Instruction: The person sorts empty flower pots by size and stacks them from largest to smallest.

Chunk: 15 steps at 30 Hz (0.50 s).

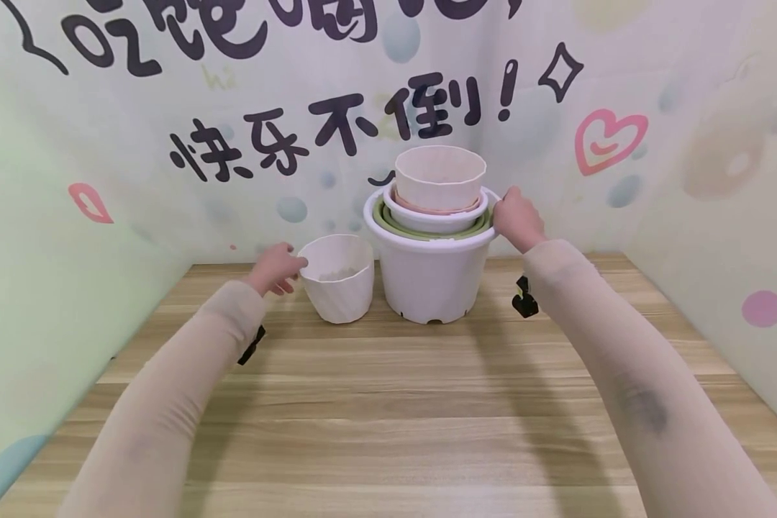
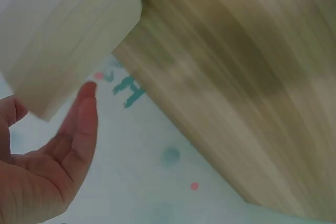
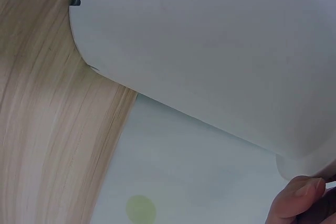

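At the left of the pair stands a small cream plant pot [image 1: 339, 288] with a faceted rim. My left hand [image 1: 276, 270] is at its left rim, thumb side over the edge. In the left wrist view, the fingers of that hand [image 2: 52, 166] spread below the pot's rim with a gap to its wall. My right hand [image 1: 519, 218] grips the right rim of a large white plant pot [image 1: 432, 284]. In the right wrist view, the thumb [image 3: 300, 192] lies under that rim. Nested inside are green pots [image 1: 421, 234], a white pot, a pink-rimmed pot and a cream pot [image 1: 440, 176] on top.
Both pots stand near the back edge of a wood-grain table [image 1: 388, 424]. Close behind hangs a printed cloth wall [image 1: 285, 194] with dark lettering, and similar panels close off both sides. Black wrist mounts [image 1: 526, 298] hang beneath the sleeves.
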Each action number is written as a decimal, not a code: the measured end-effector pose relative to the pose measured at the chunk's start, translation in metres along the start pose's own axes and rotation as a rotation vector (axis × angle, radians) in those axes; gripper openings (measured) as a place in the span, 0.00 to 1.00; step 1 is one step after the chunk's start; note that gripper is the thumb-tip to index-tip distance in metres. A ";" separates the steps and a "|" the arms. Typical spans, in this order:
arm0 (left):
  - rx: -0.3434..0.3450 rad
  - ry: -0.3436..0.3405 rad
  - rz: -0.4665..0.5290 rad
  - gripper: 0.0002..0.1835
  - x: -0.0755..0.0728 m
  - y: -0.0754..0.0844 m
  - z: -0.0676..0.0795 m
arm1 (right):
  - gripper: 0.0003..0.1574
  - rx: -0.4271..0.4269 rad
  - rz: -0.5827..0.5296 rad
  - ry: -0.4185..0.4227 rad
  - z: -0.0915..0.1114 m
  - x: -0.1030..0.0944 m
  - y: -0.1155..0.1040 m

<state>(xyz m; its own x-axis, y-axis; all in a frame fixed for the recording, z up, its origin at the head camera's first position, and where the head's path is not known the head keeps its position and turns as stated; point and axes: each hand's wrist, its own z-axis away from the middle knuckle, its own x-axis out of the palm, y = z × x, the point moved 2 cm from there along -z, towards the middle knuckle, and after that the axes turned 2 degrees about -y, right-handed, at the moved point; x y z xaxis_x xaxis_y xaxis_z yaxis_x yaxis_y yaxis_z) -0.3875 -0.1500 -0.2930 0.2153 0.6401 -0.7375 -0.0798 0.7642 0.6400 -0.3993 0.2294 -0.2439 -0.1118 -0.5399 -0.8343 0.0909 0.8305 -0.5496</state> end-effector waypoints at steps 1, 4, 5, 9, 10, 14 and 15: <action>-0.007 -0.017 0.000 0.27 0.003 -0.001 0.000 | 0.22 0.000 0.000 0.001 0.000 0.000 0.000; -0.012 -0.016 -0.008 0.19 0.011 -0.003 -0.001 | 0.22 0.001 -0.001 0.003 0.000 0.000 0.001; -0.017 -0.005 -0.007 0.18 0.012 -0.003 -0.002 | 0.22 0.001 -0.002 0.004 0.000 0.000 0.001; -0.018 0.036 -0.016 0.16 0.015 -0.003 -0.004 | 0.22 0.003 -0.008 0.005 0.001 -0.001 0.001; -0.020 0.044 -0.018 0.16 0.015 -0.003 -0.004 | 0.22 0.004 -0.009 0.005 0.001 -0.001 0.001; -0.029 0.068 -0.031 0.15 0.017 -0.003 -0.005 | 0.22 0.004 -0.017 0.000 0.002 0.000 0.001; -0.026 0.076 -0.037 0.15 0.018 -0.004 -0.005 | 0.22 0.004 -0.017 -0.001 0.002 0.000 0.001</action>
<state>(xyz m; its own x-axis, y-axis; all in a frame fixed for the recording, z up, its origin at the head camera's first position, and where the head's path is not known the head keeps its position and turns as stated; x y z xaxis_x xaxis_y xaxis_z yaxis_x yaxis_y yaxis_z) -0.3881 -0.1410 -0.3094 0.1442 0.6145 -0.7756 -0.0984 0.7888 0.6067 -0.3974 0.2299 -0.2443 -0.1127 -0.5541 -0.8248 0.0932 0.8205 -0.5640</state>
